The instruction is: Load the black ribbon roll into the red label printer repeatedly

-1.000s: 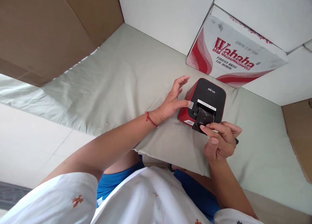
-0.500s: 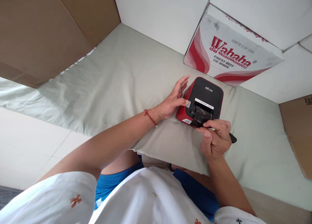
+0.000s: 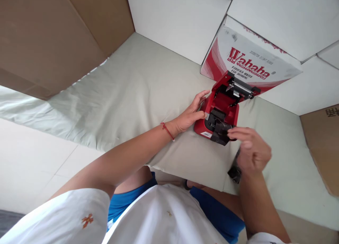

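The wrinkled pale-green cloth (image 3: 132, 81) covers the work surface. Right hand (image 3: 254, 150): fingers bent, tips at the glossy black strip (image 3: 220, 136); blur makes the grip impossible to tell. The box-shaped red plastic device (image 3: 222, 104) stands on the cloth, hinged lid (image 3: 241, 85) raised. Left hand (image 3: 192, 115): fingers spread, thumb on the grey tab (image 3: 207, 116). Behind: white-and-red carton (image 3: 246, 65) printed "Wahaha PURIFIED WATER FOR DRINKING", beside smooth white panels (image 3: 174, 24)
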`<state>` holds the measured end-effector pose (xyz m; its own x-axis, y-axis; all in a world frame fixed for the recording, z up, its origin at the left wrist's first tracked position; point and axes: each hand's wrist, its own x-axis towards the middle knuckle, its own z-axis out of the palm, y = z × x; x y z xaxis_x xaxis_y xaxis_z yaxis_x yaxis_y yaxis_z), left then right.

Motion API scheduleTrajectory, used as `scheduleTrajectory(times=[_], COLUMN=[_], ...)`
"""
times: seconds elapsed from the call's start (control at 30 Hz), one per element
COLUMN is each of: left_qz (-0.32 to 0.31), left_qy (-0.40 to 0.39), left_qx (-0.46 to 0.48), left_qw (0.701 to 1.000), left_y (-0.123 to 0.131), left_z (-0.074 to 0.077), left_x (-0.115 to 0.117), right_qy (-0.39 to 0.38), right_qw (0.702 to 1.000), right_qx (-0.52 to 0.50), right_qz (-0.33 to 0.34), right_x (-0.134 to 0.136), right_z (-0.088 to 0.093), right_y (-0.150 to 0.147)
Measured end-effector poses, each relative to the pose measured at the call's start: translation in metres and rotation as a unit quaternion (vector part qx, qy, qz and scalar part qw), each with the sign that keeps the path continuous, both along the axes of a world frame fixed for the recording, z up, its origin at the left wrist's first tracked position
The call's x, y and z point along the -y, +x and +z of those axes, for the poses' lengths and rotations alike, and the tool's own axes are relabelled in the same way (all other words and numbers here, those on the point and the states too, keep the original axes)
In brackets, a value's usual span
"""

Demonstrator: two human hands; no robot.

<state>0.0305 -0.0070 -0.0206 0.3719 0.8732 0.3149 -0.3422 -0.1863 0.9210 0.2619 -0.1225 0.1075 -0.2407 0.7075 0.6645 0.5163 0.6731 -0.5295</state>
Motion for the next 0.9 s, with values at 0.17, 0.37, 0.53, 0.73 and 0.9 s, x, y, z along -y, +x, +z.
scheduleTrajectory(times=[0.17,0.37,0.53,0.73,0.9], left_qz=[-0.011,-0.012,-0.011,-0.016,-0.011], left_qy=[-0.041,-0.064,-0.102,-0.132,-0.132], left_qx=[0.046,0.047,0.064,0.081,0.118], left_qw=[0.998,0.997,0.993,0.988,0.984], left_y=[0.008,0.006,0.001,0.0,0.003], left_z=[0.002,0.011,0.026,0.035,0.031], left_x=[0.0,0.004,0.014,0.018,0.014], right_qy=[-0.224,-0.243,-0.294,-0.332,-0.306], right_qw=[0.965,0.89,0.749,0.774,0.888], right_qx=[0.033,0.38,0.59,0.531,0.298], right_qz=[-0.134,-0.071,-0.068,-0.089,-0.171], right_x=[-0.045,-0.115,-0.135,-0.109,-0.053], right_z=[0.05,0.049,0.043,0.072,0.109], right_y=[0.014,-0.005,-0.035,-0.035,0.035])
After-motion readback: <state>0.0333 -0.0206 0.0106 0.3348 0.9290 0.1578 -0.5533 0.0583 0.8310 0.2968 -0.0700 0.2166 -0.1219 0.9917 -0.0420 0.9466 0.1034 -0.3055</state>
